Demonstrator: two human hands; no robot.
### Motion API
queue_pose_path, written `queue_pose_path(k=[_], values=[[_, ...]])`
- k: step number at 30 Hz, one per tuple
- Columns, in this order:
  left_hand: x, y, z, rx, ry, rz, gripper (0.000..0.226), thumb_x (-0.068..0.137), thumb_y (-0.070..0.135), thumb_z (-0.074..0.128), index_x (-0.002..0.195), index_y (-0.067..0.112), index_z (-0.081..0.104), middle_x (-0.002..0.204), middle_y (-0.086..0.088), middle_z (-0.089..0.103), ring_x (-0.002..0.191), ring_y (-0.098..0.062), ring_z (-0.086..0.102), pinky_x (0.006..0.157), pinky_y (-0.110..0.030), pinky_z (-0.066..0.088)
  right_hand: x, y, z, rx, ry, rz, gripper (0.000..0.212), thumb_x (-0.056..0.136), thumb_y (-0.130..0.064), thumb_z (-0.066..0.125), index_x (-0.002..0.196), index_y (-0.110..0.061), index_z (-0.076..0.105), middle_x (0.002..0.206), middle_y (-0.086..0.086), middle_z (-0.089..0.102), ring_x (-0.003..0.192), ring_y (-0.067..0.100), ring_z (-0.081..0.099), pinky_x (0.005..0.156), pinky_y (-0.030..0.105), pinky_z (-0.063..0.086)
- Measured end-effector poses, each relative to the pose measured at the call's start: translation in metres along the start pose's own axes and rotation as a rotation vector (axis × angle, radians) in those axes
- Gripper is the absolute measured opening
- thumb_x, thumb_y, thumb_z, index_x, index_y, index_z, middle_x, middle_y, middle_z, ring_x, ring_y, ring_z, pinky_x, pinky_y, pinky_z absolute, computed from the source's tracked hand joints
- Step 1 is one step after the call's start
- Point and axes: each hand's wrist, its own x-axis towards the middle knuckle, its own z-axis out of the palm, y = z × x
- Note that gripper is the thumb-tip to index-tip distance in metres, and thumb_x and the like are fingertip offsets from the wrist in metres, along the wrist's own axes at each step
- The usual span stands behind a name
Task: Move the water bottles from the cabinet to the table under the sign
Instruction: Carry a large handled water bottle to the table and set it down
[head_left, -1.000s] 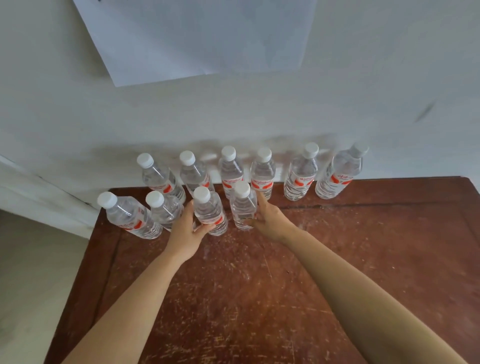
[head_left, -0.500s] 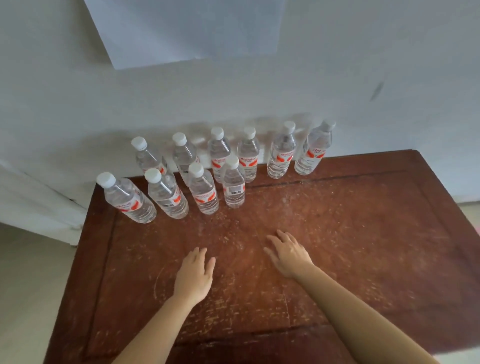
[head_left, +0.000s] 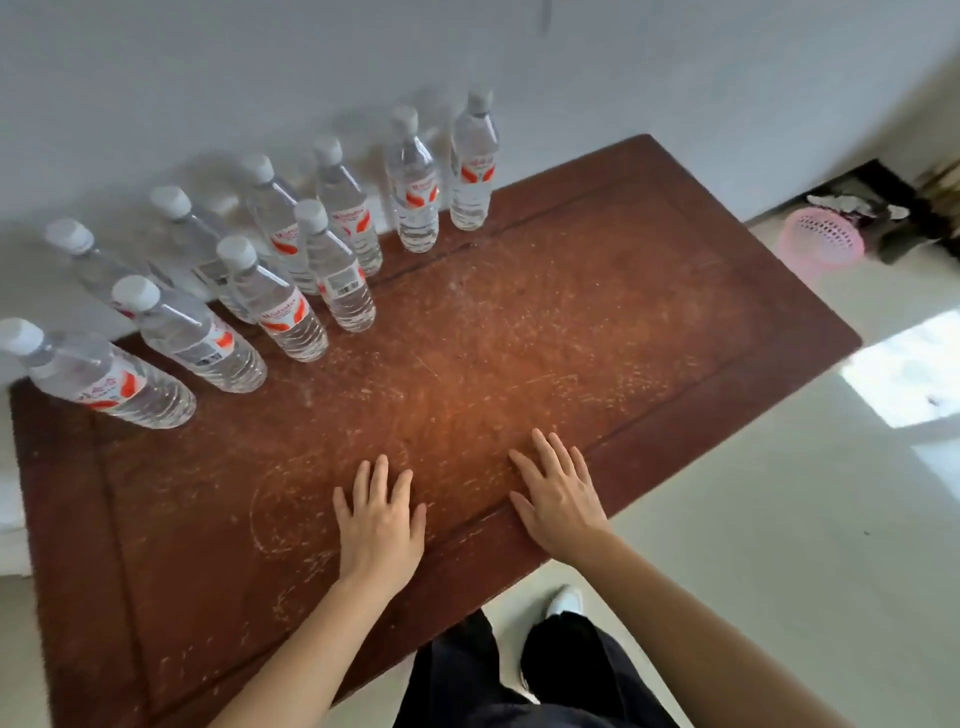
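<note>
Clear plastic water bottles (head_left: 340, 275), white-capped and red-labelled, stand in two rows along the wall side of the scratched brown worktop (head_left: 571, 322). My left hand (head_left: 379, 525) and right hand (head_left: 558, 499) lie flat at its near edge, fingers spread, holding nothing, well apart from the bottles. I judge this batch delivered. Next I'd head for the cabinet, which is out of view, to fetch any that remain.

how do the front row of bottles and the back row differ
The front row has four bottles, the back row six. The front row stands forward on the table; the back row lines the wall and runs further right. All stand upright, with white caps and red-marked labels.
</note>
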Motion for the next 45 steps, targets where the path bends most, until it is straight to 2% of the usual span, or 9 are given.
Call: queue_pose_path(k=[6,12,16,22,27,30,35,39,45], values=[[0.006,0.064,-0.045,0.008,0.151,0.197,0.050,0.101,0.043,0.049,0.144,0.018,0.054,0.158,-0.015,0.039,0.148,-0.037,0.031,0.115,-0.066,0.027,-0.065,0.046,-0.020,0.058,0.163,0.170,0.057,0.107,-0.050,0.035,0.159,-0.029,0.026,0.170,0.009,0.005,0.157,0.033,0.000,0.126,0.053,0.000],[-0.038,0.181,-0.069,0.004,0.269,0.456,0.057,0.095,0.047,0.038,0.133,0.014,0.063,0.148,-0.020,0.052,0.137,-0.041,0.046,0.105,-0.070,0.037,-0.180,0.120,-0.033,0.095,0.371,0.376,0.060,0.104,-0.053,0.039,0.159,-0.030,0.027,0.170,0.012,0.008,0.157,0.034,0.005,0.125,0.050,0.000],[-0.112,0.300,-0.052,0.048,0.269,0.717,0.060,0.092,0.046,0.037,0.132,0.010,0.064,0.145,-0.023,0.053,0.132,-0.044,0.051,0.099,-0.071,0.040,-0.327,0.190,-0.015,0.108,0.457,0.613,0.064,0.103,-0.056,0.037,0.160,-0.030,0.022,0.170,0.012,0.000,0.157,0.033,0.000,0.125,0.050,-0.003],[-0.233,0.482,-0.028,-0.006,0.274,1.104,0.059,0.093,0.046,0.041,0.137,0.010,0.058,0.146,-0.026,0.049,0.130,-0.048,0.050,0.099,-0.074,0.036,-0.559,0.283,0.009,0.148,0.777,1.041,0.068,0.096,-0.062,0.036,0.152,-0.023,0.041,0.164,0.020,0.024,0.151,0.043,0.022,0.120,0.060,0.018],[-0.354,0.627,-0.029,-0.144,0.326,1.439,0.062,0.099,0.051,0.035,0.151,0.019,0.041,0.161,-0.017,0.031,0.148,-0.039,0.027,0.114,-0.068,0.020,-0.720,0.331,0.002,0.105,1.096,1.292,0.068,0.098,-0.061,0.041,0.155,-0.025,0.034,0.167,0.017,0.013,0.154,0.039,0.011,0.122,0.060,0.010],[-0.422,0.706,-0.018,-0.151,0.307,1.633,0.062,0.100,0.051,0.036,0.153,0.020,0.037,0.163,-0.016,0.027,0.150,-0.038,0.023,0.116,-0.066,0.019,-0.800,0.347,0.013,0.036,1.219,1.444,0.068,0.099,-0.058,0.046,0.157,-0.026,0.031,0.169,0.016,0.008,0.155,0.039,0.006,0.122,0.059,0.006],[-0.531,0.812,0.022,-0.219,0.260,1.925,0.062,0.100,0.049,0.039,0.154,0.018,0.037,0.164,-0.017,0.026,0.152,-0.038,0.022,0.118,-0.065,0.019,-0.917,0.347,0.042,-0.177,1.157,1.624,0.070,0.100,-0.058,0.048,0.159,-0.026,0.030,0.169,0.018,0.009,0.155,0.042,0.004,0.123,0.061,0.005],[-0.678,0.890,0.070,-0.290,0.029,2.165,0.062,0.100,0.050,0.038,0.154,0.019,0.037,0.164,-0.017,0.025,0.152,-0.038,0.019,0.119,-0.065,0.018,-1.042,0.320,0.073,-0.324,1.037,1.949,0.073,0.099,-0.060,0.045,0.161,-0.027,0.025,0.170,0.016,0.005,0.155,0.042,0.000,0.123,0.061,0.003],[-0.900,0.895,0.136,-0.385,-0.291,2.561,0.059,0.101,0.047,0.043,0.154,0.020,0.039,0.165,-0.015,0.024,0.152,-0.039,0.020,0.118,-0.066,0.019,-1.164,0.198,0.121,-0.434,0.779,2.424,0.073,0.101,-0.063,0.037,0.163,-0.028,0.017,0.169,0.018,-0.003,0.155,0.042,-0.003,0.122,0.064,0.004]])
